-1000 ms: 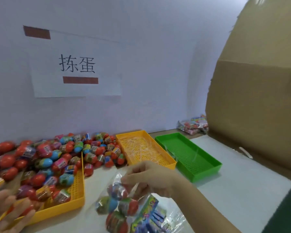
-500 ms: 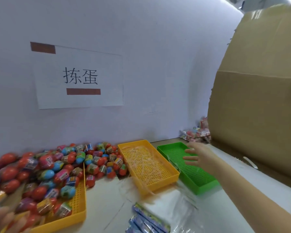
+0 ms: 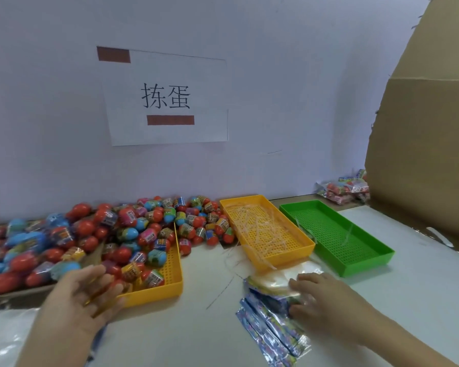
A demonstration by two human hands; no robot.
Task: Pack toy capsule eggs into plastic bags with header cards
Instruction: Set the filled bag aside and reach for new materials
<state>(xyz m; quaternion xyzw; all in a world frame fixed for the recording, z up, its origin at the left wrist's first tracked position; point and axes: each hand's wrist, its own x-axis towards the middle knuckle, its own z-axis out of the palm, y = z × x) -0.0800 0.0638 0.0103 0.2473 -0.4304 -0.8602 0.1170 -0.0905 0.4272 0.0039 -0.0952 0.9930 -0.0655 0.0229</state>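
Toy capsule eggs [image 3: 133, 231], red, blue and pink, lie heaped at the left, partly in a yellow mesh tray [image 3: 170, 276]. My left hand [image 3: 82, 295] hovers with spread fingers over the tray's near corner, blurred, holding nothing. A stack of clear plastic bags with blue header cards [image 3: 270, 324] lies on the white table in front of me. My right hand [image 3: 321, 300] rests on the right side of that stack, with its fingers lying on the clear top bag and its thumb by the header cards.
A second yellow tray [image 3: 265, 231] holds thin plastic strips. Beside it stands a green tray [image 3: 337, 234]. Filled bags [image 3: 345, 189] lie at the back right by a big cardboard box [image 3: 421, 154]. A paper sign [image 3: 167, 99] hangs on the wall.
The filled bag my right hand held a second ago is out of it. That hand swung right over the green tray, then came back onto the bag stack. My left hand moved up to the egg tray.
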